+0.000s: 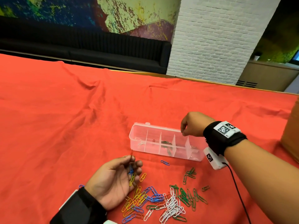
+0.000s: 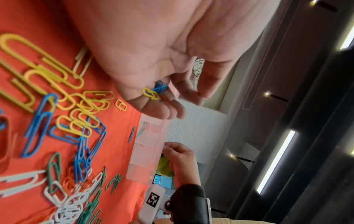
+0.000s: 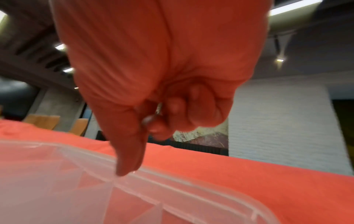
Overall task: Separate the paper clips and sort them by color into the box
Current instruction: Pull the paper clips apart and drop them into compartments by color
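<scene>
Both hands split the work: the left hand (image 1: 116, 178), lower centre of the head view, cups palm-up around linked red, blue and yellow clips (image 2: 154, 92), seemingly as a ready supply. Right hand (image 1: 191, 125) hovers over the clear box (image 1: 165, 141) mid-frame, fingers curled; whether they pinch anything I cannot tell. Unsorted paper clips (image 1: 161, 201) lie on the red-covered desk (image 1: 64, 118) below.

red cloth (image 1: 64, 118), clear box (image 1: 165, 143), multicoloured clips (image 1: 158, 201)

Head view overhead; wrist views close, sharing box (image 1: 166, 140)
</scene>
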`<control>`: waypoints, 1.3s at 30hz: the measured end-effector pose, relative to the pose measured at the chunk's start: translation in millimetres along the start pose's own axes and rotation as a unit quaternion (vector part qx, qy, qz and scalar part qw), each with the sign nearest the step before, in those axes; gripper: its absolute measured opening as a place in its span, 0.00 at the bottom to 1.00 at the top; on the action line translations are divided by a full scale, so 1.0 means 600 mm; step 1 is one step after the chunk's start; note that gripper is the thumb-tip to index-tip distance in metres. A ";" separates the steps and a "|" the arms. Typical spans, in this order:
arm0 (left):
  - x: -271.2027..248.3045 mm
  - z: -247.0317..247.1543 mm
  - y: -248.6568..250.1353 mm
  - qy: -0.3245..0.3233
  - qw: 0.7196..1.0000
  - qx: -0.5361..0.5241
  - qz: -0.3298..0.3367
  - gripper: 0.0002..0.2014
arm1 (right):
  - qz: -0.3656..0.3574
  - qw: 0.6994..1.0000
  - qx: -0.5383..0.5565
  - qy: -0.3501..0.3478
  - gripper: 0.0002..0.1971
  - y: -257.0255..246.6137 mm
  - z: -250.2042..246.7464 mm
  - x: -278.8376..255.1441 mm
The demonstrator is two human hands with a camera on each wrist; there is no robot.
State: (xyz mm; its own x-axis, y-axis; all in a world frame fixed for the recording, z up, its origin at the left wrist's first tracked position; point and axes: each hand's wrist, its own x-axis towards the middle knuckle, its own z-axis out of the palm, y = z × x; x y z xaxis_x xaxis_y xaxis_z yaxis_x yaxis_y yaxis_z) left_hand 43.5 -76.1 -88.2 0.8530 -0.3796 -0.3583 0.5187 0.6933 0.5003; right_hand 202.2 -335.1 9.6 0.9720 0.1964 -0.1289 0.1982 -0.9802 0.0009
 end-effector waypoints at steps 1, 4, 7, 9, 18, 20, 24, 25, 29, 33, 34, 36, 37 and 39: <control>-0.002 -0.002 -0.001 -0.003 1.000 -0.005 0.001 0.06 | -0.007 1.000 -0.001 -0.019 0.04 -0.009 0.002 -0.001; -0.001 -0.003 0.001 -0.010 1.000 -0.008 0.001 0.06 | -0.023 0.995 -0.046 -0.084 0.11 -0.029 0.025 0.001; 0.001 -0.005 0.007 -0.017 1.000 -0.019 0.007 0.04 | -0.026 0.992 -0.077 -0.095 0.11 -0.035 0.052 0.009; 0.000 -0.007 0.014 -0.025 0.999 -0.031 0.010 0.04 | -0.018 0.994 -0.063 -0.082 0.10 -0.037 0.060 0.008; 0.002 -0.010 0.023 -0.037 0.998 -0.052 0.017 0.08 | 0.017 0.996 -0.047 -0.073 0.13 -0.026 0.079 0.016; 0.001 -0.010 0.023 -0.039 0.998 -0.053 0.018 0.08 | 0.008 0.996 -0.018 -0.092 0.13 -0.023 0.081 0.020; 0.001 -0.012 0.026 -0.030 0.998 -0.050 0.022 0.06 | -0.029 0.991 0.024 -0.128 0.08 -0.007 0.076 0.011; 0.002 -0.012 0.026 -0.028 0.998 -0.049 0.022 0.06 | -0.033 0.990 0.059 -0.124 0.05 -0.001 0.067 0.006; 0.002 -0.010 0.025 -0.025 0.998 -0.044 0.022 0.06 | -0.059 0.969 0.237 -0.026 0.04 -0.002 0.010 -0.009; 0.004 -0.007 0.020 -0.023 0.999 -0.032 0.014 0.06 | -0.101 0.938 0.329 0.051 0.07 -0.059 0.000 -0.004; 0.004 -0.007 0.020 -0.021 0.999 -0.028 0.013 0.06 | -0.102 0.940 0.320 0.057 0.09 -0.073 0.008 0.002; 0.002 -0.008 0.021 -0.016 0.999 -0.026 0.014 0.06 | -0.092 0.949 0.293 0.074 0.10 -0.093 0.019 0.010; 0.002 -0.009 0.022 -0.014 0.999 -0.026 0.014 0.06 | -0.078 0.946 0.304 0.086 0.10 -0.099 0.019 0.009; 0.000 -0.012 0.023 -0.014 0.999 -0.028 0.017 0.06 | -0.038 0.887 0.455 0.069 0.13 -0.109 0.018 0.000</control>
State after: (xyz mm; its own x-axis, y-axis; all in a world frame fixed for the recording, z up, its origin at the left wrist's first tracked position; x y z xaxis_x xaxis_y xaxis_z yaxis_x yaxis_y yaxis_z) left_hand 50.3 -62.0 -86.8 0.8719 -0.3717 -0.3187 0.4857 0.7390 0.4669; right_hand 187.7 -271.3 -1.3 0.9788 0.2030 0.0290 0.1415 -0.5662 -0.8120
